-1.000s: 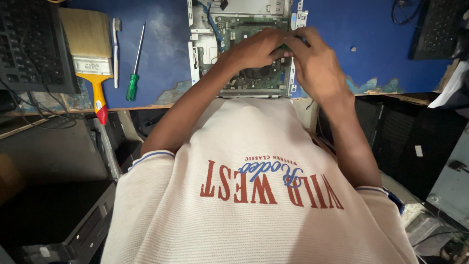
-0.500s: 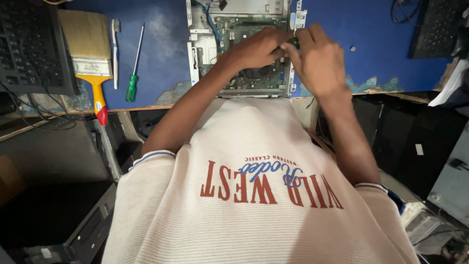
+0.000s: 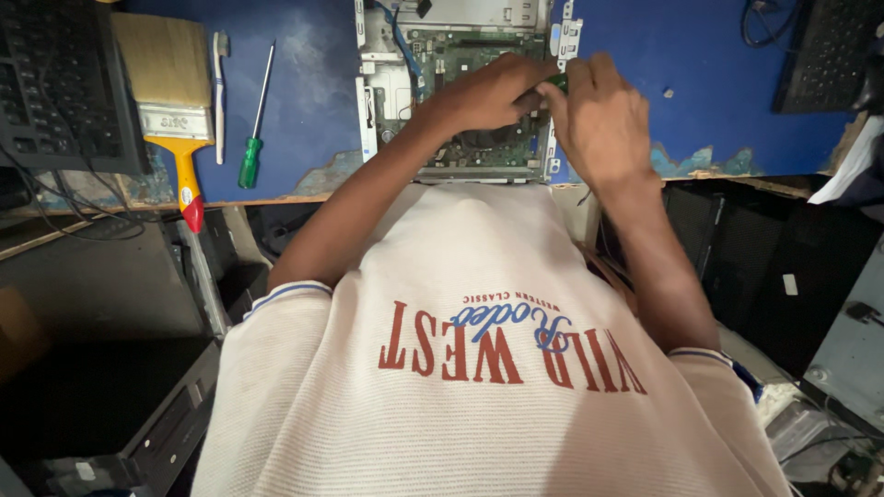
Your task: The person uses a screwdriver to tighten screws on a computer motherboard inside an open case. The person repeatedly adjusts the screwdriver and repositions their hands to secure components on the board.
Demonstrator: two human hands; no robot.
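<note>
Nearby, paintbrush (image 3: 170,110) and green screwdriver (image 3: 255,120) left of opened computer case (image 3: 460,87).

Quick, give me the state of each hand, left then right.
Left hand: fingers curled over the open computer case, pinching a small green part.
Right hand: closed on the same green part at the case's edge.

Both bare forearms reach up the frame from the short sleeves toward twelve o'clock, the left running from about seven o'clock and the right from about five, and they converge at the top centre. The left hand (image 3: 483,92) lies knuckles up with its fingers curled. The right hand (image 3: 603,124) is just beside it at three o'clock, back to the camera, its fingertips meeting the left's.
</note>
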